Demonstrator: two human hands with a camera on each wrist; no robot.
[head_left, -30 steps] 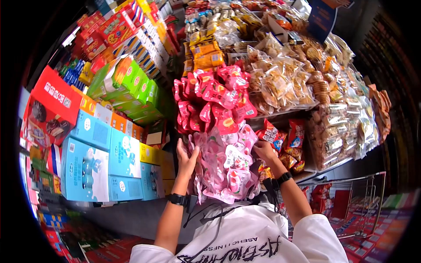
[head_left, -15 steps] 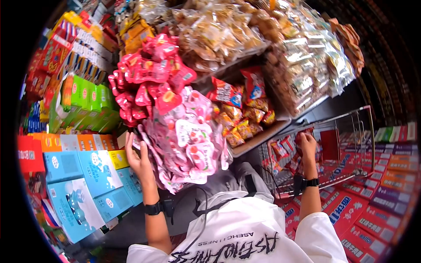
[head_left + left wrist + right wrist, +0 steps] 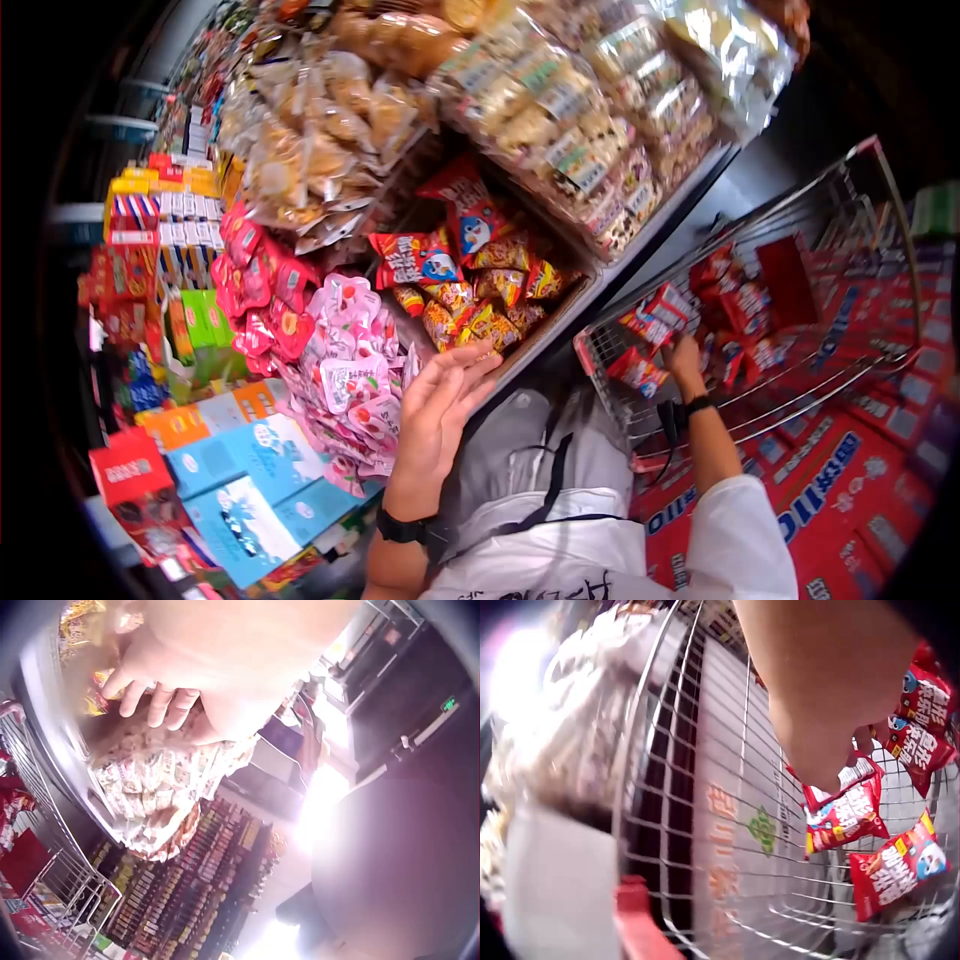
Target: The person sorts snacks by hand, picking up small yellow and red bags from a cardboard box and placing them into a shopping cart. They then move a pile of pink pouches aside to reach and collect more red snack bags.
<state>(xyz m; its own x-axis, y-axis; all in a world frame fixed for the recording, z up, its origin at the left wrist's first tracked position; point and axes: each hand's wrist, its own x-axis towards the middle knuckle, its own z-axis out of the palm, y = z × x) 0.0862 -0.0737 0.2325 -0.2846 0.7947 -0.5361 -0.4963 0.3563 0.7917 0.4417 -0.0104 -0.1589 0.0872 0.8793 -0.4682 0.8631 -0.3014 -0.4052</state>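
Observation:
In the head view my left hand (image 3: pixel 437 415) is over the front edge of a box, its fingers extended beside small yellow-and-red snack bags (image 3: pixel 492 326). The left wrist view shows that hand (image 3: pixel 199 667) with slightly bent, separated fingers and nothing held. Down inside the wire cart (image 3: pixel 745 428), my right hand (image 3: pixel 686 362) pinches a red snack packet (image 3: pixel 660 312). In the right wrist view the fingertips are partly hidden at a red packet (image 3: pixel 847 817), with another packet (image 3: pixel 900 874) lying lower in the cart.
Pink pouches (image 3: pixel 355 385) and red pouches (image 3: pixel 262 285) are piled left of the box. Clear-wrapped snacks (image 3: pixel 570 130) stand behind it. Light blue cartons (image 3: pixel 240 500) sit at the lower left. Red cartons (image 3: pixel 800 520) lie beyond the cart.
My left hand has moved right, from beside the pink pouches to the snack box edge. My right hand went from beside the pink pouches into the cart. The head view has swung toward the cart.

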